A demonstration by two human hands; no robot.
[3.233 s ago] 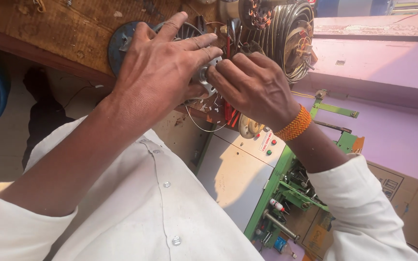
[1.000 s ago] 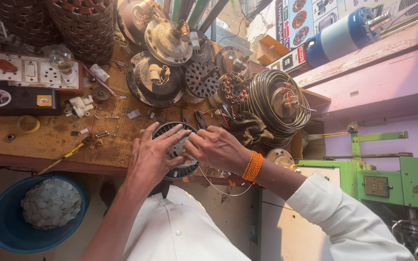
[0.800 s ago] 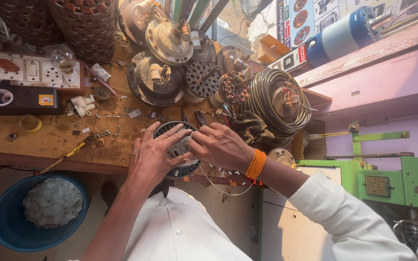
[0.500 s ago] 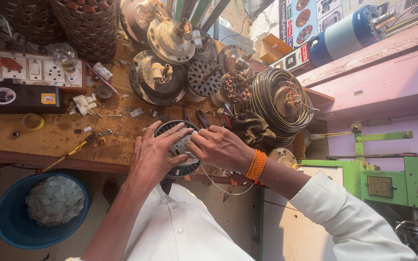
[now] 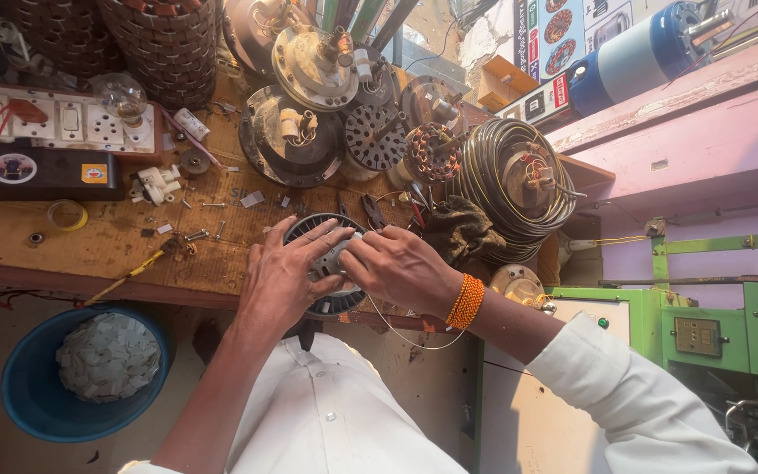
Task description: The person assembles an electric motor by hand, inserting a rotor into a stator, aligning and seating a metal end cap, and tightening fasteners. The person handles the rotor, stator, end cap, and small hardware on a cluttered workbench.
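Blue tub (image 5: 24, 399) w/ white scraps below bench, wire coil (image 5: 493, 184) at right.

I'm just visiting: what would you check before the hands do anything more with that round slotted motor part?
1. Both hands on the part: ok. Left hand and right hand cover the round slotted motor part.
2. Part supported: ok, it rests at the wooden bench edge.
3. Firmness of grip: cannot tell, fingers hide it.
4. Loose screws nearby: not ok, scattered.
5. Thin wire hanging below: not ok, it could snag.
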